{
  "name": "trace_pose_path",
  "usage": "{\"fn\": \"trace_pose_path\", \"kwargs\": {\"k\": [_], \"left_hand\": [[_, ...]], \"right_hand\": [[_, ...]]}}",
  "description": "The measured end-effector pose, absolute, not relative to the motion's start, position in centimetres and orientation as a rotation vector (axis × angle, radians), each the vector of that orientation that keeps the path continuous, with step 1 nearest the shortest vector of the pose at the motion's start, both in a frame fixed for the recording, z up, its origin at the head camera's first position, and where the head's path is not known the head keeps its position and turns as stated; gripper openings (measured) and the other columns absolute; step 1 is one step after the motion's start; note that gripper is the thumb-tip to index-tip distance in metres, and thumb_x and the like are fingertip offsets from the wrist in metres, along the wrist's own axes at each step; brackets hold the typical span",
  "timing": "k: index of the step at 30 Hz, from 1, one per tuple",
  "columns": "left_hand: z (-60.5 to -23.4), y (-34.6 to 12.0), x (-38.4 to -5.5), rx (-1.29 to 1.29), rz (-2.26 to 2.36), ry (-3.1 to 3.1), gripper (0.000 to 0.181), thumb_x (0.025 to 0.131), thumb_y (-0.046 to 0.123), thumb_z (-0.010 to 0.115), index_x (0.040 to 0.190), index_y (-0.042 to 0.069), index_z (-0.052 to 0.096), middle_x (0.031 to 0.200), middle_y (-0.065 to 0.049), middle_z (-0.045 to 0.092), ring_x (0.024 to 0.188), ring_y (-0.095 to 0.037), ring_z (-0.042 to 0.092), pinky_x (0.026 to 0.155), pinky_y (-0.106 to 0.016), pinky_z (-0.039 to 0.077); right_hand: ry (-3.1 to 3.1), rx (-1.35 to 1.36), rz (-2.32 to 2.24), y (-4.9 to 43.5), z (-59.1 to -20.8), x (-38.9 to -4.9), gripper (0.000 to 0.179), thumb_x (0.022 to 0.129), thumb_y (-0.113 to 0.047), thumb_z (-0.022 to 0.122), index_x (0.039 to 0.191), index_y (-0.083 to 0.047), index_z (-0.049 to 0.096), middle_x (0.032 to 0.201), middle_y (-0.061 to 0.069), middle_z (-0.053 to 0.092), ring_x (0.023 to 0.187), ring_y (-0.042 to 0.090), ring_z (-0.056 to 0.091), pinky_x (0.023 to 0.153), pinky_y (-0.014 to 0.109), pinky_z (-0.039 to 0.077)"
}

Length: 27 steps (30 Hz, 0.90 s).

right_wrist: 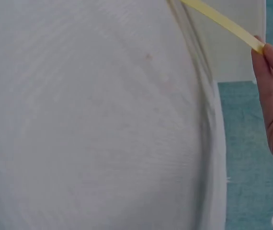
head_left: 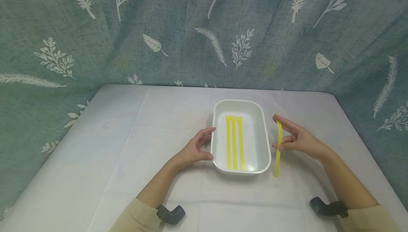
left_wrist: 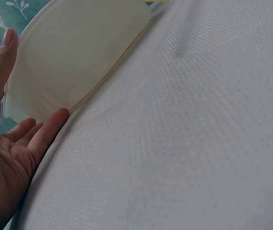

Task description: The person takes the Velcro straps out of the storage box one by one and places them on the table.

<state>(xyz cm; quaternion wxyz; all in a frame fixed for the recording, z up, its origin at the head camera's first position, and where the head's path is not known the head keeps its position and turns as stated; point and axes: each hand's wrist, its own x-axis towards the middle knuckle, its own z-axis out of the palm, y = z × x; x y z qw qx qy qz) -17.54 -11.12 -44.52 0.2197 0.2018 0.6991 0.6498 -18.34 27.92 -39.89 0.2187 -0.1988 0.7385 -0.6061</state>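
A white rectangular tray (head_left: 266, 159) holds three yellow hook-and-loop cable ties (head_left: 234, 143), laid lengthwise side by side with their slotted heads at the far end. My left hand (head_left: 196, 148) is at the tray's left side, thumb and fingers spread along it; in the left wrist view, the fingers (left_wrist: 50, 132) touch the tray's outer wall (left_wrist: 79, 57). To the right of the tray, my right hand (head_left: 298, 140) pinches another yellow cable tie (head_left: 277, 163) between thumb and fingers. That tie's strip slants away from the fingertips in the right wrist view.
A white cloth covers the table (head_left: 153, 118). Behind it hangs a green-blue curtain (head_left: 178, 19) with white leaf prints. Black wrist devices sit on the left forearm (head_left: 171, 215) and the right forearm (head_left: 328, 207).
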Motion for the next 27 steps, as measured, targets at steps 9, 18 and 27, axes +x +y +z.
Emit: {"fn": "trace_pose_path", "kwargs": {"k": [9,18,27], "left_hand": [[-44.5,-11.0,-17.7,0.559,1.785,1.944,0.087,0.076,0.005,0.077,0.144,0.032,0.031,0.152,0.002,0.025,0.142,-0.024,0.024,0.097,-0.038,0.048],[-44.6,-11.0,-17.6,0.563,1.809,1.925,0.087,0.075,0.002,0.076,0.144,0.031,0.031,0.152,0.002,0.025,0.142,-0.025,0.024,0.096,-0.039,0.049],[-44.6,-11.1,-17.5,0.563,1.807,1.925,0.087,0.074,0.015,0.081,0.144,0.033,0.032,0.152,0.002,0.024,0.142,-0.025,0.023,0.099,-0.04,0.047]], "right_hand": [[2.128,-0.545,-1.684,27.5,-41.0,-19.0,0.097,0.076,0.008,0.071,0.152,-0.009,0.012,0.156,0.023,0.001,0.085,0.018,0.068,0.074,0.025,0.057],[2.219,-0.563,-1.619,27.3,-41.9,-19.3,0.097,0.075,0.007,0.073,0.15,-0.004,0.012,0.156,0.022,0.004,0.081,0.017,0.065,0.071,0.022,0.056],[2.333,-0.611,-1.539,26.9,-42.8,-19.6,0.099,0.07,0.011,0.074,0.149,0.001,0.014,0.135,0.031,0.037,0.076,0.01,0.06,0.067,0.02,0.055]]}}
